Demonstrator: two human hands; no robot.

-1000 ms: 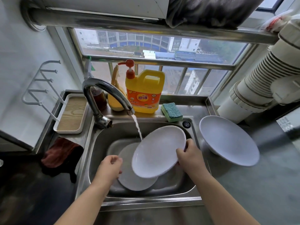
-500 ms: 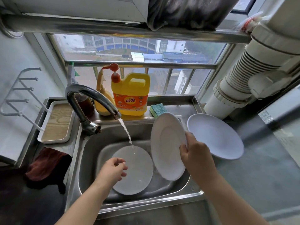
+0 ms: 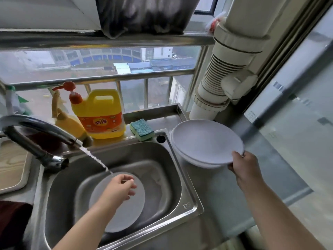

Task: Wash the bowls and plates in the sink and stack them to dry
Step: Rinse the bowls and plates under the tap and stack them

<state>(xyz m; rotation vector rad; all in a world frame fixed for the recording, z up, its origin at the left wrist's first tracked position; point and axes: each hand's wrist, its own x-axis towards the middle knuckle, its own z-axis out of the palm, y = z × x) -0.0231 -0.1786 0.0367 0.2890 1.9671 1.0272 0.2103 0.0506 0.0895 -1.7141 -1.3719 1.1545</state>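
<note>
While water from the curved metal faucet (image 3: 36, 136) runs, the left hand (image 3: 119, 186) hovers, fingers loosely curled and empty, over a round white plate (image 3: 124, 213) lying in the glossy steel sink (image 3: 187, 195). Farther right, the right hand (image 3: 245, 166) pinches the rim of a smooth white plate (image 3: 205, 141) stacked on another on the counter (image 3: 225, 195), beside the sink edge.

White plates (image 3: 205, 141), yellow detergent bottle (image 3: 100, 114)

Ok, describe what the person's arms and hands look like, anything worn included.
Both forearms are bare as far as the frame shows: no sleeves, gloves or watch. The left hand and the right hand show no rings or markings. Nails look short and unpainted.
</note>
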